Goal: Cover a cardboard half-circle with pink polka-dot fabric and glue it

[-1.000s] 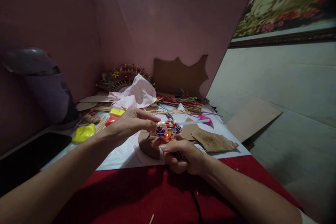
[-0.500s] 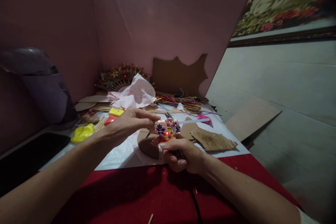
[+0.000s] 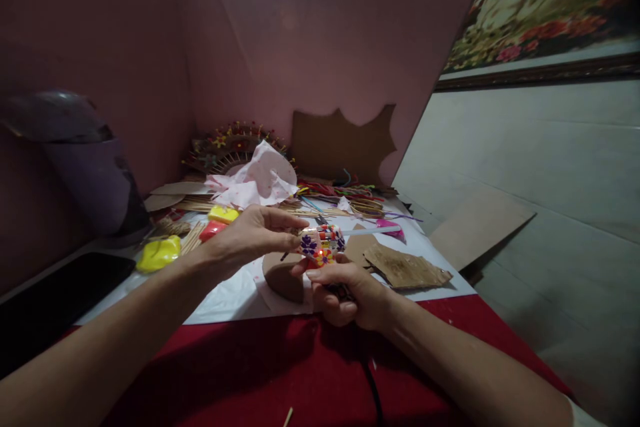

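Observation:
A hot glue gun (image 3: 324,255) with a purple and orange flower pattern is held over the near part of the work surface, its small red light glowing. My right hand (image 3: 353,293) is wrapped round its handle. A translucent glue stick (image 3: 373,232) juts out of its rear toward the right. At the gun's front end, the thumb and fingers of my left hand (image 3: 255,235) close on the body; the fingers partly cover that end. Below the gun, a round brown cardboard piece (image 3: 285,280) lies on white sheeting. A black cord (image 3: 371,383) trails down across the red cloth.
Yellow clay packs (image 3: 157,253), a red pack (image 3: 211,231) and thin sticks lie to the left, near a dark flat panel (image 3: 70,287). Torn cardboard (image 3: 407,265) rests on the right. Patterned tissue (image 3: 260,180), colourful pipe cleaners (image 3: 340,188) and a pink partition (image 3: 310,40) are behind.
The glue gun and my left hand have shifted very slightly to the right. Both hands keep the same hold, and the rest looks unchanged.

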Tool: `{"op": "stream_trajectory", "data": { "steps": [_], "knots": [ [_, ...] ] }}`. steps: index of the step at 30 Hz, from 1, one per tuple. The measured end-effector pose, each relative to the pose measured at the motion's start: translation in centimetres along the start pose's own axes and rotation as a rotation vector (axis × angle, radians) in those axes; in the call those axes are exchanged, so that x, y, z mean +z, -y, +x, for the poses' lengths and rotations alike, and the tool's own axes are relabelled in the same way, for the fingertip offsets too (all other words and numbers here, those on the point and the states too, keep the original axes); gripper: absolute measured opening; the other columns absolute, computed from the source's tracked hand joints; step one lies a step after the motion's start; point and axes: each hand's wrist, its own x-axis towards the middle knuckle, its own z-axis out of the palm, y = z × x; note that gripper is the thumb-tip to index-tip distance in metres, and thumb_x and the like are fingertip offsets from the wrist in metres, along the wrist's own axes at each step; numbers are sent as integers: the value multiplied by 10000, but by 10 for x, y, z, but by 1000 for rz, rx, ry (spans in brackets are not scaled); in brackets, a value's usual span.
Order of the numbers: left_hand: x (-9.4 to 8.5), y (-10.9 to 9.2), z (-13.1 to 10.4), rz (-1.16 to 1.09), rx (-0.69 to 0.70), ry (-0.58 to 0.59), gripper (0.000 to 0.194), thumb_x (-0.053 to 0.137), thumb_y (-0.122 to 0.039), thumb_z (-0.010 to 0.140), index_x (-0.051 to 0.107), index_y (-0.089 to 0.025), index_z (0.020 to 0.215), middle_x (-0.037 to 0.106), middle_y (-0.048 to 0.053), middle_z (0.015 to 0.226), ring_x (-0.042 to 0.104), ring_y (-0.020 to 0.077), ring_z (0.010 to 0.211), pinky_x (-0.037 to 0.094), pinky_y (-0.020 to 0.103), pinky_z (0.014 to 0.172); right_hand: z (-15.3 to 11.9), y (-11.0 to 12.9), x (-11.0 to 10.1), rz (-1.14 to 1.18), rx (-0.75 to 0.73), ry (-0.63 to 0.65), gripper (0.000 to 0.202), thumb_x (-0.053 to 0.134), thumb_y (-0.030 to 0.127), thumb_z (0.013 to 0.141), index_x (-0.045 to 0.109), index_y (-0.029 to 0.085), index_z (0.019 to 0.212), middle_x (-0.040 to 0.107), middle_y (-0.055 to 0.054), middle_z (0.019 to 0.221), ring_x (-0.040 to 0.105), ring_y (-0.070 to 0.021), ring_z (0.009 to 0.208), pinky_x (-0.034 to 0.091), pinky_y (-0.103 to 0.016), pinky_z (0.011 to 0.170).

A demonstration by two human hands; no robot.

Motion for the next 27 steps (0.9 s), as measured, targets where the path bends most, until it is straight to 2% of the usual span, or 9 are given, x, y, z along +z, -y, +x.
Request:
{"op": "stream_trajectory", "data": {
  "steps": [3,7,10,14,16,19,22,25,27],
  "knots": [
    [3,2,1,44,34,-74,320,786,-256,594,742,-128,884,734,104,927,644,212,852,473,334,792,1,0,0,3,20,1,242,631,289,694,565,160,888,458,84,410,205,-10,269,106,-142,316],
    [5,1,1,37,30,-106,328,776,-178,558,748,-128,881,736,97,917,642,216,858,463,340,809,3,-1,-4,33,33,39,189,638,283,672,499,167,726,447,80,407,211,-9,265,87,-151,302],
    [4,0,0,-11,3,-62,320,738,-147,586,747,-147,906,740,82,899,645,201,844,457,340,816,3,-1,-4,31,0,50,209,640,290,686,534,163,815,453,86,418,197,-9,272,94,-147,308],
    [3,2,1,-33,-7,-57,288,749,-208,618,736,-142,898,736,79,864,643,181,781,462,330,766,2,-2,-2,-8,-19,5,265,627,285,715,564,167,943,447,89,418,198,-11,276,105,-139,321],
    [3,3,1,-35,-9,-69,274,768,-226,601,739,-136,858,734,79,848,641,183,774,462,332,763,2,-2,-2,-14,-4,-5,248,625,279,714,568,163,926,447,84,416,207,-11,278,108,-138,323],
    [3,3,2,-16,-19,-98,266,769,-169,563,747,-146,828,735,65,838,636,179,766,459,327,765,3,-3,-3,-1,16,-7,236,630,283,698,563,151,880,450,81,418,207,-8,280,102,-139,319],
    [3,1,2,-22,-25,-90,289,738,-133,578,744,-152,867,736,54,837,631,166,771,451,308,769,3,-2,-3,14,12,13,256,635,292,688,556,156,890,453,85,416,191,-8,278,101,-141,315],
    [5,0,0,-45,-17,-40,318,738,-177,615,724,-141,931,732,70,874,635,175,802,452,311,774,1,1,-1,5,3,21,300,641,302,692,559,169,948,463,88,413,191,-14,275,114,-141,314],
    [6,-1,0,-43,-9,-48,300,752,-213,612,723,-131,900,728,78,868,637,180,788,459,320,760,0,1,0,-9,10,15,307,645,302,693,560,171,957,462,88,411,197,-14,275,116,-139,318]
  ]
}}
